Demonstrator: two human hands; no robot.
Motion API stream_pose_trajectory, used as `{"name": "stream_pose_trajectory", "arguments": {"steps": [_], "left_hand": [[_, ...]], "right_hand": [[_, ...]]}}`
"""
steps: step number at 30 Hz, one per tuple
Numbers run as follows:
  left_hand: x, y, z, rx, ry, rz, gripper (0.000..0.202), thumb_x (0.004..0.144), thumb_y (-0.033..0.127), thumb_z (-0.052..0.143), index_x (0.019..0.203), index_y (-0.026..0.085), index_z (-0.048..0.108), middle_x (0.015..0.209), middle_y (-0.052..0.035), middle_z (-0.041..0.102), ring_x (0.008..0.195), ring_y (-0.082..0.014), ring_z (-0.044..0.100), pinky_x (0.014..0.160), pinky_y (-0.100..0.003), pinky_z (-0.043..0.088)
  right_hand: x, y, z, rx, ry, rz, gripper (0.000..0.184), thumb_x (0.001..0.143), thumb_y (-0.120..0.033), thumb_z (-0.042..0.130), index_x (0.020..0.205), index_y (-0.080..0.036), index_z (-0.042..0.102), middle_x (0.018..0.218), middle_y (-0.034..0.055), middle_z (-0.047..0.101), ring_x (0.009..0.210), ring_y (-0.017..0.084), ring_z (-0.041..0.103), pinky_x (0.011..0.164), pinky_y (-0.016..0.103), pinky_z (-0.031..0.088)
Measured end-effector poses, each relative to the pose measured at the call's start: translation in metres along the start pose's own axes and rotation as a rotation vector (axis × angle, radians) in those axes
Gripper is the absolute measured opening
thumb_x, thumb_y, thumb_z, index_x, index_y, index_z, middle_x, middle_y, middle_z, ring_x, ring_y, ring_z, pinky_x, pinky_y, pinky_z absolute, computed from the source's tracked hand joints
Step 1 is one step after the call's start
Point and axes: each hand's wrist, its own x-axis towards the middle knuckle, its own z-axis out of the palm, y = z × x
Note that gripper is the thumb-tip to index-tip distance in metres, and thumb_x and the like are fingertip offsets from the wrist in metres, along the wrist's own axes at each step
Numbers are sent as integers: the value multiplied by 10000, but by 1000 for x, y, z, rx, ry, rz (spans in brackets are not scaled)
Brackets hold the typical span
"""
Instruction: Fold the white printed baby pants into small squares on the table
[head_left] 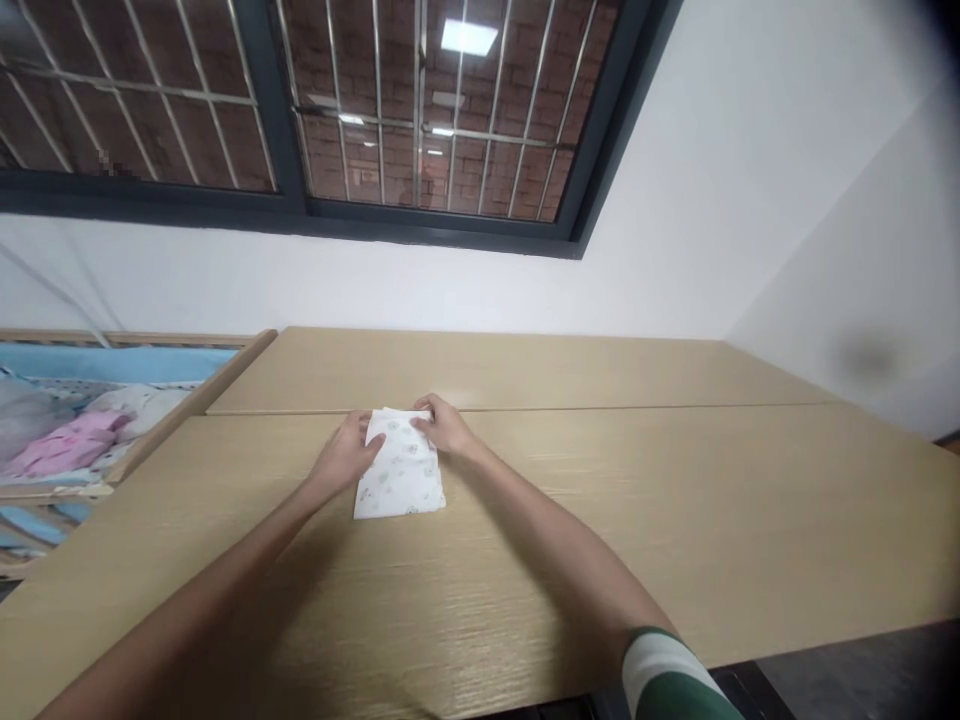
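Observation:
A white cloth with a small printed pattern (pixel 403 470), folded into a rough rectangle, is between my hands over the wooden table (pixel 600 500). My left hand (pixel 351 455) grips its upper left edge, thumb on the front and fingers behind. At the upper right corner, my right hand (pixel 444 425) pinches the cloth the same way, its thumb lying on the printed side. The fingers behind the cloth are partly hidden. Whether the cloth's lower edge touches the tabletop I cannot tell.
To the left stands a wooden crib (pixel 191 410) with blue padding and a pink cloth (pixel 79 443) inside. A white wall (pixel 660 270) and a dark-framed, barred window (pixel 442 235) rise behind the table. A seam runs across the tabletop.

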Motion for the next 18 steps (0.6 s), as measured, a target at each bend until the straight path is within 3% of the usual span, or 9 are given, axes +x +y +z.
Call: {"name": "stream_pose_trajectory", "arguments": {"steps": [2,5,8,10,13,15,18], "left_hand": [[-10,0,5,139,58,97,535,878,384,616,1322,103,516,1336,-215,636,1276,-344,588,1093,-537,461],[-50,2,17,472,121,421,473,977,395,502,1359,116,520,1421,-217,586,1325,-354,545,1110,-548,438],[-100,1,33,710,78,624,468,981,392,499,1342,101,564,1371,-211,636,1267,-357,596,1041,-511,506],[-123,1,41,835,10,630,437,965,392,515,1240,79,647,1255,-226,696,1174,-378,652,951,-511,559],[-133,3,44,903,-143,621,321,978,308,474,985,141,747,959,-173,770,914,-355,731,795,-516,602],[-126,3,41,864,-205,617,325,981,252,444,924,171,753,867,-136,769,818,-321,737,738,-485,611],[-112,2,36,827,-209,602,317,978,270,463,1021,120,739,1025,-193,765,943,-338,742,725,-443,620]], "right_hand": [[7,7,0,-76,18,-54,357,892,-260,656,1223,-156,574,1213,125,653,1090,224,629,988,406,506],[-4,-2,-4,-164,12,-204,469,943,-305,633,1363,-129,520,1398,200,569,1352,281,513,1145,466,401],[-35,-29,-2,-213,-185,-411,548,1009,-410,564,1494,-182,450,1584,181,433,1479,291,403,1202,488,350],[-59,-46,7,-218,-403,-551,552,1035,-445,521,1540,-240,429,1655,114,355,1530,264,336,1229,444,325],[-79,-55,25,-193,-632,-634,511,1087,-431,395,1555,-229,442,1662,76,350,1551,201,294,1259,350,271],[-77,-46,33,-209,-686,-582,516,1102,-435,338,1548,-208,462,1640,80,386,1550,188,294,1268,341,248],[-54,-20,31,-316,-632,-499,546,1073,-502,417,1558,-254,451,1662,68,329,1564,230,258,1288,439,190]]}}
